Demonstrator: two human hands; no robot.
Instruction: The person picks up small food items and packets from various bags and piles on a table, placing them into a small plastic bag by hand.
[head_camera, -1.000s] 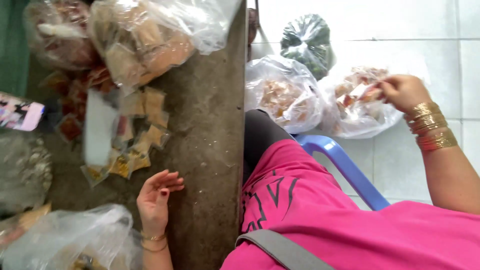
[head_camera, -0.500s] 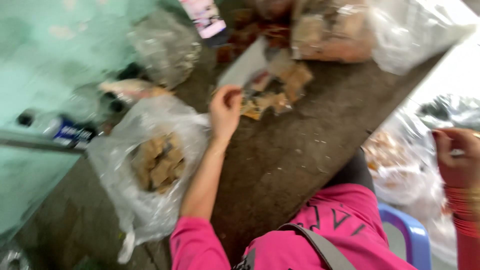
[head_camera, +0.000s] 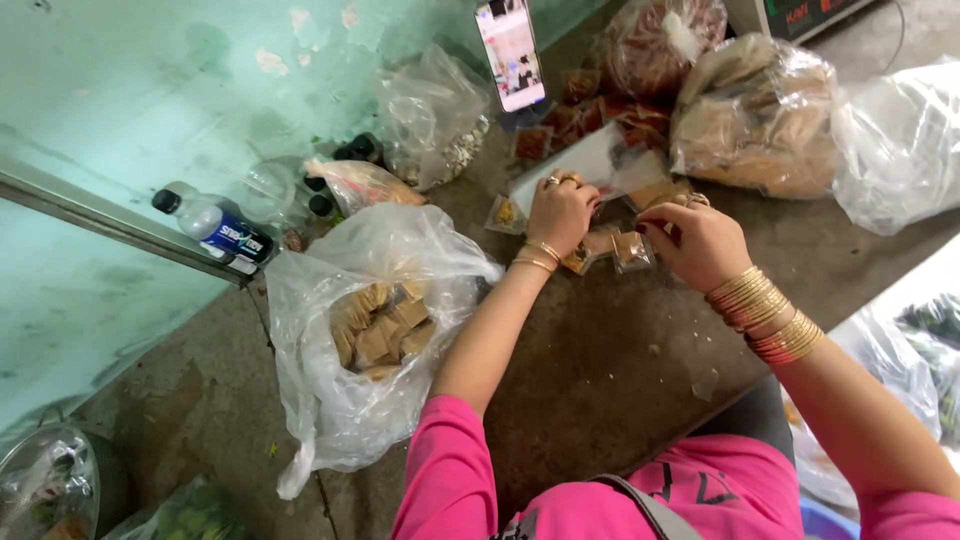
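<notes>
Head view: my left hand (head_camera: 560, 212) rests knuckles-up on the counter (head_camera: 600, 370), fingers curled down over a small clear packet (head_camera: 578, 258) at the near edge of a spread of packets (head_camera: 600, 215). I cannot tell whether the fingers actually pinch it. My right hand (head_camera: 700, 242) sits just beside, fingers bent together on another packet (head_camera: 632, 250), which lies on the counter between my 2 hands. A white sheet (head_camera: 580, 165) lies under the far packets. To my left, an open bag (head_camera: 375, 330) holds brown squares. Behind the spread stand 2 full bags (head_camera: 755, 120) of brown goods, a clear bag (head_camera: 430, 115) of pale bits, and a phone (head_camera: 510, 50) propped upright. Bottles (head_camera: 215, 228) lie by the green wall (head_camera: 130, 120). My sleeves are pink, and gold bangles (head_camera: 765, 315) ring my right wrist.
</notes>
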